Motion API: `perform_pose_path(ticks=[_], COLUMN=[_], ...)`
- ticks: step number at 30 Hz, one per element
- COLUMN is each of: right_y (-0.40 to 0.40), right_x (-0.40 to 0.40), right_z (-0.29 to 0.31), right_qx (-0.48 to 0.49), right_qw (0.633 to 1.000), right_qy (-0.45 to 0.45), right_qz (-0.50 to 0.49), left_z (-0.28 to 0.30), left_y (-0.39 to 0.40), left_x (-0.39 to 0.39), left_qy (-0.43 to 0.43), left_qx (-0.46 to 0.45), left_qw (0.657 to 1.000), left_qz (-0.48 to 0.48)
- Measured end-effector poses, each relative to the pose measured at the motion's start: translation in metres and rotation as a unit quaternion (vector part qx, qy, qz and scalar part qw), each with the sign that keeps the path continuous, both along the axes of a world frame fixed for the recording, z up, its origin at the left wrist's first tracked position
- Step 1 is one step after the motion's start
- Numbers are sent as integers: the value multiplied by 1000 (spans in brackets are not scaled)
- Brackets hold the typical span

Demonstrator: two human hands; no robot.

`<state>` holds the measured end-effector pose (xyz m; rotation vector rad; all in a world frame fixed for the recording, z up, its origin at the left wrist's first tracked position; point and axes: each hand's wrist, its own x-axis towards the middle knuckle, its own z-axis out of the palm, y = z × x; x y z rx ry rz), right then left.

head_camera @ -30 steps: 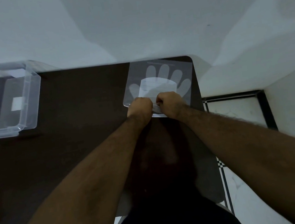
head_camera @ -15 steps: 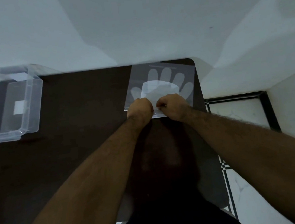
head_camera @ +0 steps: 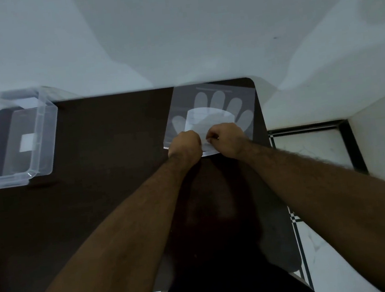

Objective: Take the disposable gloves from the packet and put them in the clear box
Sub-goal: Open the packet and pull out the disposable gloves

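Note:
A see-through packet of disposable gloves (head_camera: 211,110) lies flat at the far right of the dark table (head_camera: 109,179); a pale hand shape and a white label show through it. My left hand (head_camera: 184,146) and my right hand (head_camera: 228,139) are side by side at the packet's near edge, both with fingers closed on it. A white strip of the packet shows between and below the two hands. The clear box (head_camera: 18,139) stands empty at the table's far left corner, well apart from both hands.
A pale wall runs along the table's far edge. To the right of the table is white tiled floor (head_camera: 311,146) with dark border lines. A dark chair or body shape sits below my arms at the near edge.
Both hands stay pinched on the packet's near edge. The right hand's fingers have shifted slightly and a bit more white edge shows between the hands. The packet has barely moved.

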<state>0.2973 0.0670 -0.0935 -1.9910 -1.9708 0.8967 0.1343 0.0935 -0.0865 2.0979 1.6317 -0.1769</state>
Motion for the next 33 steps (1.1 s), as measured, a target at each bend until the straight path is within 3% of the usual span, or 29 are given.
perform_pose_path(ticks=[6, 9, 16, 33], right_y=[1, 6, 15, 36], right_x=[0, 1, -5, -18], right_z=[0, -4, 2, 14], right_qx=[21, 56, -95, -110], right_qw=[999, 996, 985, 972], right_qy=[21, -16, -136, -197], right_qz=[-38, -67, 47, 63], left_z=[-1, -8, -13, -7], left_y=[-8, -15, -28, -105], left_x=[-2, -9, -20, -60], left_qy=[23, 9, -47, -127], left_qx=[32, 85, 118, 104], left_qw=[997, 990, 984, 973], left_qz=[-71, -115, -121, -165])
